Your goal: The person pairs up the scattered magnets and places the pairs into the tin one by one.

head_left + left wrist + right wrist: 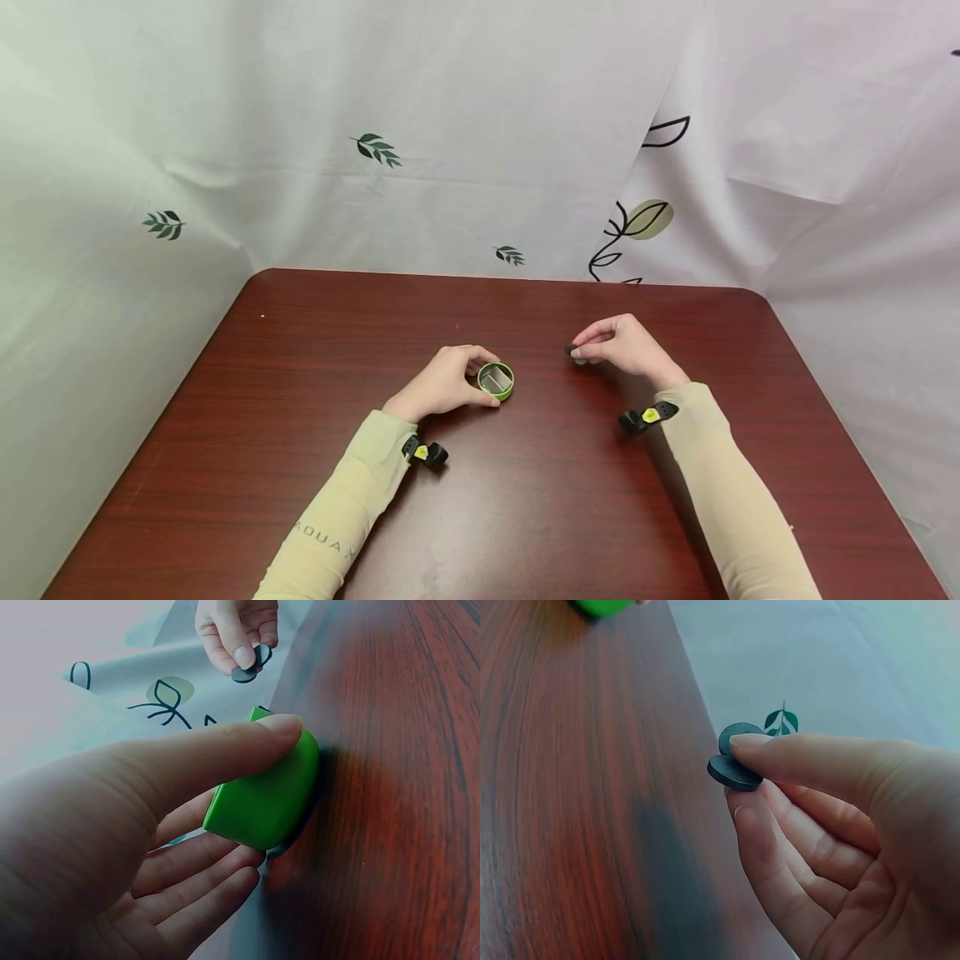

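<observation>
A small green round container [496,395] sits on the table, its top facing up and showing a silvery inside split by a thin line. My left hand [444,382] holds it from the left, the thumb on the near side and fingers round the far side. In the left wrist view its smooth green side [274,799] shows under the thumb. To the right, my right hand [628,348] pinches two dark round discs between thumb and fingertips, over the table. The right wrist view shows one flat disc [733,774] tilted against a second disc [739,735], partly covered by the thumb.
The dark red wooden table [525,517] has rounded far corners. A pale curtain [450,208] with leaf prints hangs behind it and along both sides. A black strap [648,417] with a yellow mark is on the right wrist, a similar one on the left.
</observation>
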Motion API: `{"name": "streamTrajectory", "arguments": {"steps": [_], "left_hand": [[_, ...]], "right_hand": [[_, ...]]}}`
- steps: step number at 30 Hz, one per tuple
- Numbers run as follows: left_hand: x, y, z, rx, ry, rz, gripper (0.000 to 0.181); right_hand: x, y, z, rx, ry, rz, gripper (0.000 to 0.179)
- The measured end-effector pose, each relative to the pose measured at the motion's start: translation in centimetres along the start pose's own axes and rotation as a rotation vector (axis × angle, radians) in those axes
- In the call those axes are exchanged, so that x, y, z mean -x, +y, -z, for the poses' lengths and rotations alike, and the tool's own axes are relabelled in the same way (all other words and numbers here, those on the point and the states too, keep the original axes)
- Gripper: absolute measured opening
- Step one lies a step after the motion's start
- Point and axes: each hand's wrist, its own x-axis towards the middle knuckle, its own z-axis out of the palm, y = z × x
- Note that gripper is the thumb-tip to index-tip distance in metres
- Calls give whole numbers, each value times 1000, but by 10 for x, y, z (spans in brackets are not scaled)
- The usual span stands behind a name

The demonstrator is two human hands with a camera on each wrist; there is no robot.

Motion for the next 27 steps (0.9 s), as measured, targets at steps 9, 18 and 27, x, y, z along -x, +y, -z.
{"name": "streamTrajectory", "arguments": {"steps": [9,18,27], "left_hand": [[0,2,0,-8,0,-4,57],[-1,-1,0,-19,-1,3,57],[-1,0,0,-20,1,5,56]], "right_hand": [[-2,-7,-9,-2,-3,29,20],[-3,-20,-24,3,-23,76,14],[-6,-30,-41,-33,-68,101,12]]}}
